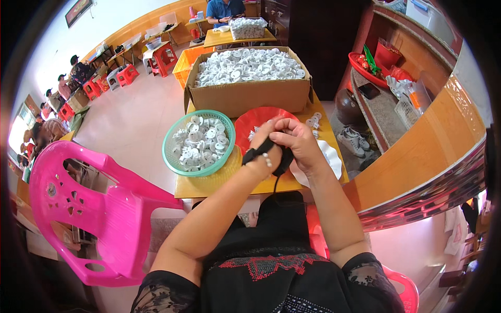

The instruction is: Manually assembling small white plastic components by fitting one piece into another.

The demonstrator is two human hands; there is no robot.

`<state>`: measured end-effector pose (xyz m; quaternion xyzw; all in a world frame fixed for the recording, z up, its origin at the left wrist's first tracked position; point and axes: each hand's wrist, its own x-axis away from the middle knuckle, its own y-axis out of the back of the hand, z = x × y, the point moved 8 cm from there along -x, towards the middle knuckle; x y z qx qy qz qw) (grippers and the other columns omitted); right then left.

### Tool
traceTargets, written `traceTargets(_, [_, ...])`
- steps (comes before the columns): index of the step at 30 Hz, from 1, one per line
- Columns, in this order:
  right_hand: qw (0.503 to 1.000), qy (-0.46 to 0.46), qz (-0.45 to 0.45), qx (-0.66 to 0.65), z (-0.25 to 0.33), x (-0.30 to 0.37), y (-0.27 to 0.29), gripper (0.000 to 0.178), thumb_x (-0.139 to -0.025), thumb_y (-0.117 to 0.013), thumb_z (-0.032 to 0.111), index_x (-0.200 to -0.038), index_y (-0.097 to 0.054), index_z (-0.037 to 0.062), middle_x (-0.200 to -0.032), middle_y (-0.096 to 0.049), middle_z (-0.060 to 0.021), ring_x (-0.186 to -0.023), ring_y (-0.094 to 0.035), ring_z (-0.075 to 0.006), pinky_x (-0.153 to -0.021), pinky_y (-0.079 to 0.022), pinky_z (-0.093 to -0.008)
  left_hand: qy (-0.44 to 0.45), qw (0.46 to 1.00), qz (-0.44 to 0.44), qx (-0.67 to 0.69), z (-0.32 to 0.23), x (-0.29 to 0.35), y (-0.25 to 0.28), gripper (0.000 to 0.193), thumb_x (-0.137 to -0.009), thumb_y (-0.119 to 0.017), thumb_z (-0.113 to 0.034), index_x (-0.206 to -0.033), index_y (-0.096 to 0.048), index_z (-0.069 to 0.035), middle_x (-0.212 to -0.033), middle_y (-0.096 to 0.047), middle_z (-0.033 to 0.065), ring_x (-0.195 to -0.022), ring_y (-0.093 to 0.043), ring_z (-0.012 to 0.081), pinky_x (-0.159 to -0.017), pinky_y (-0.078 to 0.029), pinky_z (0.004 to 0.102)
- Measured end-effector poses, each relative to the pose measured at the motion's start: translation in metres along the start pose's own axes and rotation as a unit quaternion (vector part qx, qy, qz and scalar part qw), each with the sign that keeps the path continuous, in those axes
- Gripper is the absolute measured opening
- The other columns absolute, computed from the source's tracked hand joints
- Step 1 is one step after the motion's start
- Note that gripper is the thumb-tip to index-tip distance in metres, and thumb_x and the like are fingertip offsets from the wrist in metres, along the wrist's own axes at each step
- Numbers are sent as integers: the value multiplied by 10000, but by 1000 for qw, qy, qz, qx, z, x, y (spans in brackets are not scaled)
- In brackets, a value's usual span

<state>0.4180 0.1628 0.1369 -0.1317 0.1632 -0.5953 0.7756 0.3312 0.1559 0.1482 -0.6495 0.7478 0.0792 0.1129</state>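
Both my hands meet over a red scalloped plate (282, 113) on the yellow table. My left hand (265, 136), with a black band and a beaded bracelet at the wrist, has its fingers bent inward. My right hand (301, 142) is pinched against it. Whatever they hold is hidden between the fingers. Small white plastic parts lie on the red plate beside my left hand. A green round basket (168, 151) full of white spool-like parts stands to the left. Under my right wrist is a white scalloped plate (332, 158).
A large cardboard box (245, 99) heaped with white parts stands behind the plates. A few loose parts (313, 121) lie at the table's right. A pink chair (112, 208) is at my left, a stone shelf (368, 104) at right. Further back a person (222, 13) sits at another table.
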Motion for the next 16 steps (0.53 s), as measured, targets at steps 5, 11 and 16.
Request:
traceTargets(5, [995, -5, 90, -32, -5, 17, 1, 160, -796, -729, 58, -893, -603, 79, -826, -620, 16, -779, -607, -89, -728, -480, -227, 8, 940, 161, -301, -10, 36, -9, 490, -901, -471, 21, -1385, -393, 17, -1261, -551, 176, -1240, -468, 280, -1035, -400, 323])
traceTargets(11, [994, 68, -86, -2, 45, 30, 74, 130, -813, -695, 75, -913, -613, 69, -808, -621, 9, -745, -599, -69, -695, -486, -221, -10, 960, 279, -2, -124, 124, -13, 508, -870, -506, 40, -1359, -365, 39, -1390, -436, 255, -1299, -463, 330, -1030, -434, 391])
traceTargets(16, [884, 188, -107, 414, 88, 20, 85, 182, -767, -727, 130, -816, -613, -4, -781, -628, -30, -756, -578, -102, -727, -479, -270, -472, 809, -103, 334, -271, 168, 137, 533, -674, -823, -198, -1107, -536, -75, -1154, -516, 81, -1158, -493, 172, -975, -423, 330])
